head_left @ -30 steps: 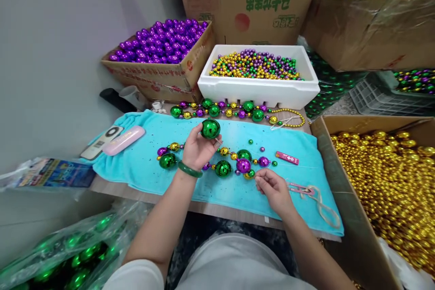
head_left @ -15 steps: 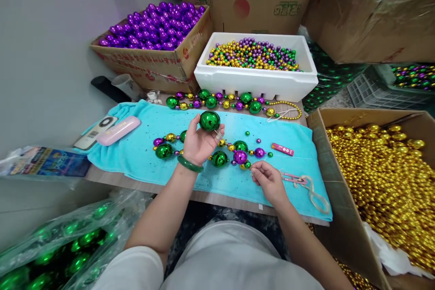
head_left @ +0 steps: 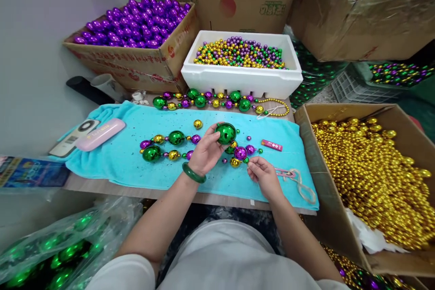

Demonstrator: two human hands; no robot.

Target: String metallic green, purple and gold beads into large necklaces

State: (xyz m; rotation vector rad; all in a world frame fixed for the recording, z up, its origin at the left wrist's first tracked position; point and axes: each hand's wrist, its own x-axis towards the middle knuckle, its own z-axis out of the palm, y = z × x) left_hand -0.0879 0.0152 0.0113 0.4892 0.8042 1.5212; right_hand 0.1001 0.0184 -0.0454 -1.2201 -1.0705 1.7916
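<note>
Left hand: the left hand [head_left: 207, 152] grips a big green ball [head_left: 226, 133] w/ thumb & fingers, held just above the blue towel [head_left: 118, 163]. A green bangle [head_left: 193, 173] sits on that wrist.
Right hand: the right hand [head_left: 262, 176] is low on the towel, fingers pinched together near the end of the bead string [head_left: 176, 145]. Can't tell if it holds a thread, too small to see.
Green ball: near the middle of the towel, right by a purple ball [head_left: 240, 152] & a small gold ball [head_left: 234, 161] of the string.
Bead string: lies in a loop on the towel, left of the hands; green, gold & purple balls mixed.
Loose gold ball: one gold bead [head_left: 197, 123] sits alone on the towel, a bit back from the string.
Back of table: a 2nd, done string [head_left: 210, 101] lies along the far edge, in front of a white foam box [head_left: 241, 84] full of small mixed beads.
Boxes: a cardboard box of purple balls [head_left: 136, 22] at back left; a box of gold beads [head_left: 370, 167] on the right.
Other bits: a pink case [head_left: 100, 134] & a remote [head_left: 74, 137] on the towel's left end; a small red tag [head_left: 272, 145] & pink scissors [head_left: 285, 173] near the right hand.
Floor left: a clear bag of green balls [head_left: 61, 253].
</note>
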